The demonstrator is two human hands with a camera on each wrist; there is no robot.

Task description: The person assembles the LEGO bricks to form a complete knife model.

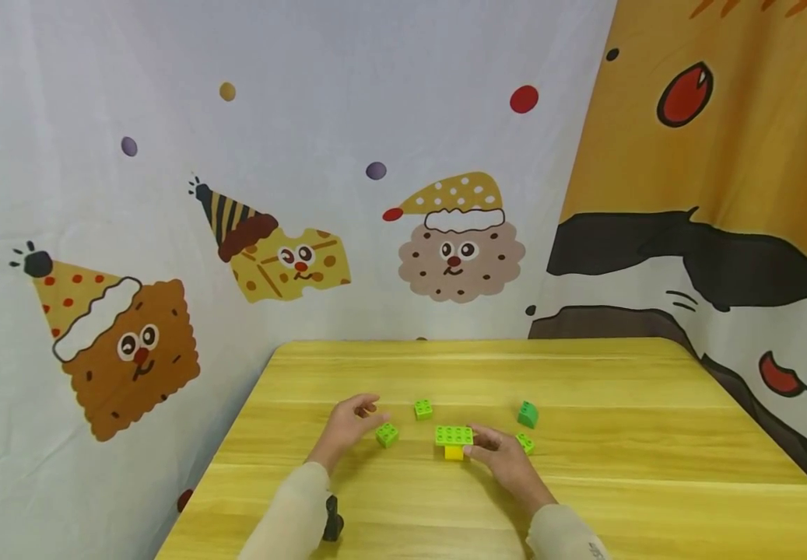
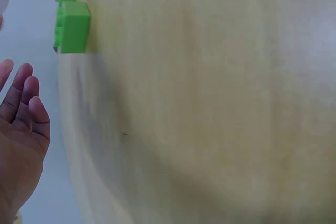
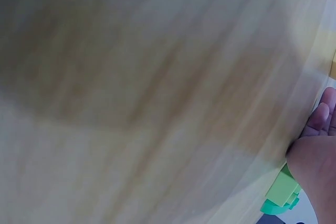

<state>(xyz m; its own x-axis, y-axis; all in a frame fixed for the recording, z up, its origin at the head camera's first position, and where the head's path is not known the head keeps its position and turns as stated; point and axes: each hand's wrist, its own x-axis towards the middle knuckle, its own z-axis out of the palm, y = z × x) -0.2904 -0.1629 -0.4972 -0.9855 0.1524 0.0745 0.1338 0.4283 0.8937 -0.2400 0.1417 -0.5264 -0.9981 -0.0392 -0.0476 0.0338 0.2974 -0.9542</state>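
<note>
Near the middle of the table, a long light-green toy brick (image 1: pixel 454 435) sits across a yellow brick (image 1: pixel 454 453). My right hand (image 1: pixel 508 465) holds the right end of this pair between thumb and fingers. To the left, my left hand (image 1: pixel 349 426) hovers with loosely bent fingers and holds nothing. Just right of its fingertips lies a small light-green brick (image 1: pixel 387 435), which also shows in the left wrist view as a green brick (image 2: pixel 76 27). In the right wrist view my right hand (image 3: pixel 317 163) is at the edge, and its grip is cut off.
Another small light-green brick (image 1: pixel 422 409) lies farther back. Beyond the right hand are a dark-green curved brick (image 1: pixel 528 414) and a partly hidden light-green brick (image 1: pixel 525 443). The wooden table (image 1: pixel 473 369) meets a cartoon-printed cloth (image 1: pixel 368 319) behind it.
</note>
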